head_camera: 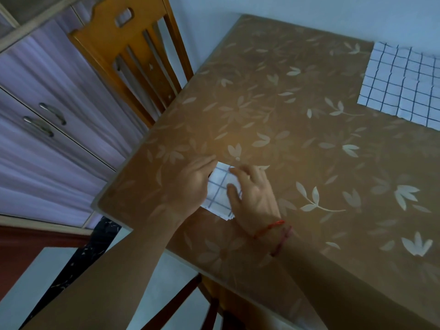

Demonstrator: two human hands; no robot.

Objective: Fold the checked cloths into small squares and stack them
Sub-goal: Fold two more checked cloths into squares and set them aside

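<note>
**Fingers flat on a folded cloth near the tabletop's edge**

Fingers [238, 171] of the right hand [252, 198] lie spread and fairly straight across the small folded cloth [220, 186], pressing down on it rather than gripping it. A red thread bracelet [269, 228] circles that wrist. The left hand [190, 184] rests along the cloth's other side, with its fingers [209, 163] stretched out over the edge. Whether its thumb is tucked under the fabric cannot be told from here. Neither hand seems to pinch anything.

Between the two hands, a few white squares with dark lines show. The cloth is already a compact, layered packet lying on the tabletop [285, 115] close to its near left edge. Judging by the flat palms, the hands are smoothing the creases or squaring the packet so it stays shut and can serve as a level base for a stack. Placing it close to the body probably keeps it within easy reach and leaves the middle of the tabletop free for folding.

Well apart, at the far right of the tabletop, a second checked cloth [402, 84] lies spread open and slightly rumpled, running out of view. It is not yet folded, so the task looks partly done.

Beyond the tabletop's left edge stands a wooden chair [133, 63], and past it a pale cabinet [47, 115] with metal handles.
</note>
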